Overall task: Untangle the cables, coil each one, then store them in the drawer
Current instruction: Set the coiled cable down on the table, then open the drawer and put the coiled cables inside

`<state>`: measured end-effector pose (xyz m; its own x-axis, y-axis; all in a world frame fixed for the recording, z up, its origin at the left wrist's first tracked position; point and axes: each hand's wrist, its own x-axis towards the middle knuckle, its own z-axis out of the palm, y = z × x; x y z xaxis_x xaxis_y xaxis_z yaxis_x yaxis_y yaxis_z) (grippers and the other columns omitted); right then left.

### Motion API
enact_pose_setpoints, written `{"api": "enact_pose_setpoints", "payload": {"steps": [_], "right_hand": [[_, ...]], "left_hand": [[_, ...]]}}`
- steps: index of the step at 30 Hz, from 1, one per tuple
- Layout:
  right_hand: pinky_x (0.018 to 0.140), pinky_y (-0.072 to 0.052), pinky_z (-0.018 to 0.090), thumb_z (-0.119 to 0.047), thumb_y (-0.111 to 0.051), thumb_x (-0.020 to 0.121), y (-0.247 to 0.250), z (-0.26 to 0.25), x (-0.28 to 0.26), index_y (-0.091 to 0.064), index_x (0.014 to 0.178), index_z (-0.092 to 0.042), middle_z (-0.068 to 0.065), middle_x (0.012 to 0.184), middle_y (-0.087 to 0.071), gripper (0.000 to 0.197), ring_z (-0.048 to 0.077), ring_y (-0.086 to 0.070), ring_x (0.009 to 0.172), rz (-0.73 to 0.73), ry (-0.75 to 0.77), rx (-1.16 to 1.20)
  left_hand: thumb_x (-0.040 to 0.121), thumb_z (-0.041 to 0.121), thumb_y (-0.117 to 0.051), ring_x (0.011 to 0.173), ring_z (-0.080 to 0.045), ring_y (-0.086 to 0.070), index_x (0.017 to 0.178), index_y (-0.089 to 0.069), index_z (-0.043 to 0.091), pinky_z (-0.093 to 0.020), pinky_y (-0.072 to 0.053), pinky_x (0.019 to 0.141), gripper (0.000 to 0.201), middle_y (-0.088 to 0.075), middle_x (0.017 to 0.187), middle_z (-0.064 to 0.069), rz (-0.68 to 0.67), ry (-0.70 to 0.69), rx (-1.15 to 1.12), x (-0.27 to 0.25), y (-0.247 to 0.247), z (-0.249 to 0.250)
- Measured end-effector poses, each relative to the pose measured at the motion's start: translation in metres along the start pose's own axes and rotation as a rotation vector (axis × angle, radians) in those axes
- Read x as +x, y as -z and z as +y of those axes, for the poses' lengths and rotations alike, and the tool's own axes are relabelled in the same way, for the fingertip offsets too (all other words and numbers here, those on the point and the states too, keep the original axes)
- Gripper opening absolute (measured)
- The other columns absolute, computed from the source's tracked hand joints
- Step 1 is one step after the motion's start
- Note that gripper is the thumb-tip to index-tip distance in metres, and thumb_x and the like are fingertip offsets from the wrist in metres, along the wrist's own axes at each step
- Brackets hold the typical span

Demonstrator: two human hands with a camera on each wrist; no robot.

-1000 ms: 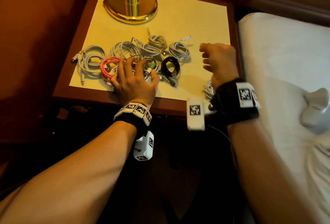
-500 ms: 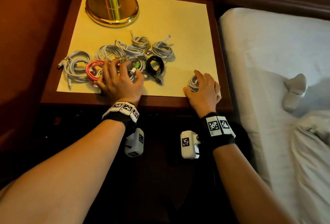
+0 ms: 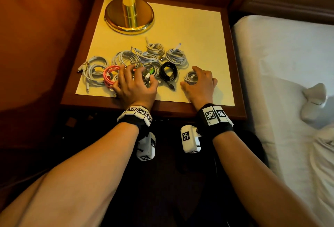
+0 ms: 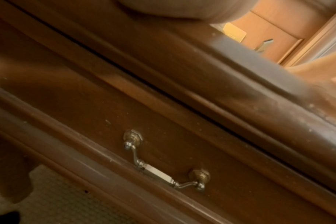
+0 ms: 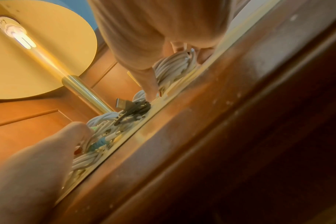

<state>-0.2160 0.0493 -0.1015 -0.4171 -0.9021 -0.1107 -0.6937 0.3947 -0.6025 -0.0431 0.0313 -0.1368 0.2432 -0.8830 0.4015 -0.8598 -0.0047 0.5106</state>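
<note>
The right hand is reaching down from the top of the frame, its fingers curling around a small coil of white cable lying on the pale yellow top of the dark wooden nightstand. Farther along the edge, a pile of coiled white cables with a black cable's plug is sitting beside the left hand, which is resting on it. A polished brass lamp stem is rising behind them toward a round cream shade with a lit bulb.
</note>
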Motion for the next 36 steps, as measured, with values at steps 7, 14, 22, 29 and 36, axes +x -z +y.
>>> {"api": "enact_pose_setpoints", "payload": {"steps": [7, 14, 22, 29, 36], "right_hand": [[0.098, -0.023, 0.024, -0.022, -0.072, 0.078, 0.001, 0.017, -0.052, -0.061, 0.116, -0.012, 0.009, 0.121, -0.056, 0.041, 0.028, -0.048, 0.116, 0.272, 0.074, 0.15], [0.054, -0.037, 0.004, -0.01, -0.064, 0.086, -0.009, 0.031, -0.13, -0.064, 0.077, -0.012, -0.01, 0.065, -0.057, 0.01, 0.001, -0.051, 0.057, 0.188, -0.076, 0.381], [0.09, -0.048, 0.033, -0.012, -0.052, 0.093, -0.048, 0.033, -0.143, -0.065, 0.116, -0.007, 0.012, 0.12, -0.061, 0.028, 0.027, -0.059, 0.108, -0.29, 0.049, 0.069], [0.112, -0.031, 0.043, -0.015, -0.051, 0.089, -0.089, 0.019, -0.129, -0.036, 0.145, -0.012, 0.01, 0.15, -0.034, 0.058, 0.031, -0.03, 0.139, -0.559, 0.209, -0.246], [0.103, -0.041, 0.038, -0.023, -0.058, 0.089, -0.1, 0.006, -0.114, -0.05, 0.134, -0.01, 0.013, 0.134, -0.051, 0.048, 0.03, -0.044, 0.127, -0.604, 0.137, -0.27]], "left_hand": [[0.076, 0.044, -0.054, 0.129, -0.028, -0.048, 0.1, -0.069, 0.027, -0.04, -0.028, 0.094, 0.032, -0.063, 0.12, -0.001, -0.007, -0.007, 0.009, 0.001, 0.0, 0.0], [0.077, 0.043, -0.052, 0.129, -0.028, -0.048, 0.099, -0.069, 0.026, -0.044, -0.032, 0.097, 0.032, -0.063, 0.121, -0.001, 0.019, -0.009, -0.003, -0.002, 0.003, 0.002], [0.087, 0.037, -0.054, 0.146, -0.023, -0.016, 0.141, -0.041, 0.031, -0.049, -0.018, 0.111, 0.056, -0.029, 0.153, 0.0, -0.381, -0.257, 0.148, 0.004, 0.033, -0.024], [0.086, 0.048, -0.048, 0.137, -0.027, -0.031, 0.138, -0.043, 0.034, -0.047, -0.026, 0.104, 0.053, -0.039, 0.146, 0.0, -0.365, -0.5, 0.253, 0.016, 0.04, -0.052], [0.085, 0.05, -0.044, 0.139, -0.023, -0.033, 0.139, -0.044, 0.038, -0.044, -0.029, 0.103, 0.055, -0.04, 0.148, 0.005, -0.315, -0.505, 0.228, 0.014, 0.032, -0.058]]}}
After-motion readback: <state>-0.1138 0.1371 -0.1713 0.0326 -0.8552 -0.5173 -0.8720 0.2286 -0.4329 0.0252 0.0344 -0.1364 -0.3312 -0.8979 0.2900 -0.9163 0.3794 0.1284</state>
